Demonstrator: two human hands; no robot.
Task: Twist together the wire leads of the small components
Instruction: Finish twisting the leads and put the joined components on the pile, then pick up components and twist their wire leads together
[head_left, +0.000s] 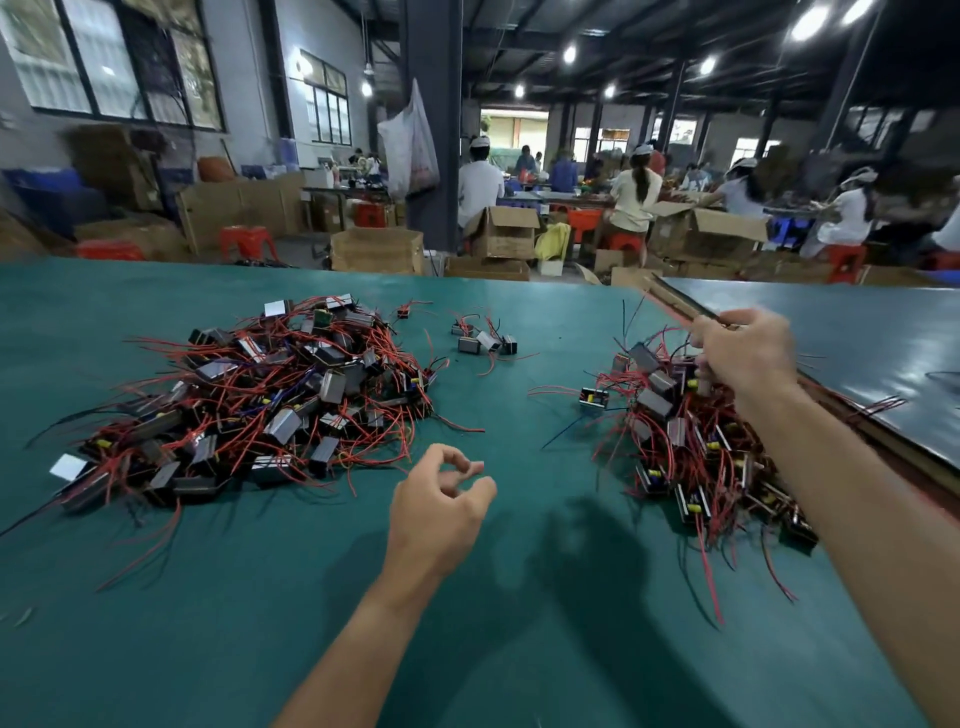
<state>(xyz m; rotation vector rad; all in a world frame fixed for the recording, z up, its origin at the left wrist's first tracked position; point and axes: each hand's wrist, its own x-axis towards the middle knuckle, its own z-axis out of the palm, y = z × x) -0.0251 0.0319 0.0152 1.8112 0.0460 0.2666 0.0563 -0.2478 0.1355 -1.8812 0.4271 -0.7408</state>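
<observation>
A big heap of components (270, 395) w/ red leads (384, 358) is spread at left; the left hand (436, 504) is held near its edge, fingers loosely curled, nothing gripped. A few loose units (483, 340) are set further back. At the right heap (691, 447) the right hand (743, 358) is dug in, fingers curled; whether a unit is gripped can't be told. Leads are tangled, so neighbours could be dragged off or a wire snapped if one is yanked.

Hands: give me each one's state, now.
Left hand: open, loosely curled, holding nothing.
Right hand: curled down into the right pile; grip cannot be told.
</observation>
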